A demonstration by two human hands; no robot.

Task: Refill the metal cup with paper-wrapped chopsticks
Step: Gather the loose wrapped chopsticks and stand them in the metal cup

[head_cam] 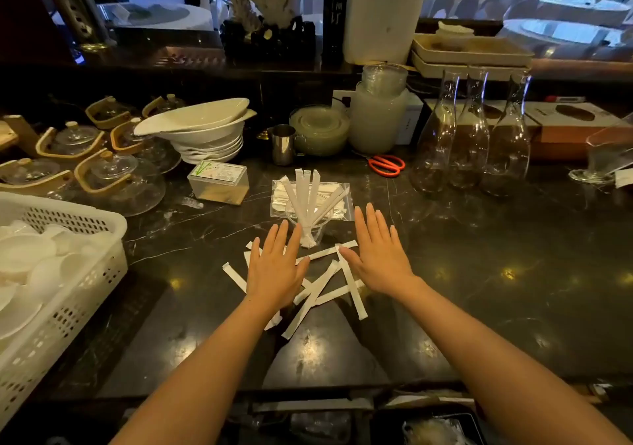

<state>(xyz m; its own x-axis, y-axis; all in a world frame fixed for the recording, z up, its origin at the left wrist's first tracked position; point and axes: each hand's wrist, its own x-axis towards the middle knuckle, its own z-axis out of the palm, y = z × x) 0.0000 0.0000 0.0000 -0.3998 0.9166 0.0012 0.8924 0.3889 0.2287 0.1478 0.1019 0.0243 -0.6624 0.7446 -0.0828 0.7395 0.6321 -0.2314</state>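
Note:
Several paper-wrapped chopsticks point(317, 292) lie scattered on the dark marble counter point(479, 273) in front of me. More of them stand fanned out in a clear cup point(310, 229) just beyond. A metal cup point(283, 144) stands farther back, near the stacked white bowls. My left hand point(275, 268) lies flat, palm down, fingers spread, on top of some wrapped chopsticks. My right hand point(378, 256) hovers flat and open to the right of the clear cup, its thumb touching one wrapper. A clear plastic bag point(342, 201) of wrapped chopsticks lies behind the clear cup.
White slotted basket of dishes point(68, 273) at the left. Glass teapots point(116, 184), a toothpick box point(219, 182) and stacked white bowls point(205, 136) behind it. Red scissors point(387, 164), three glass carafes point(472, 136) and a frosted jar point(376, 119) at the back right.

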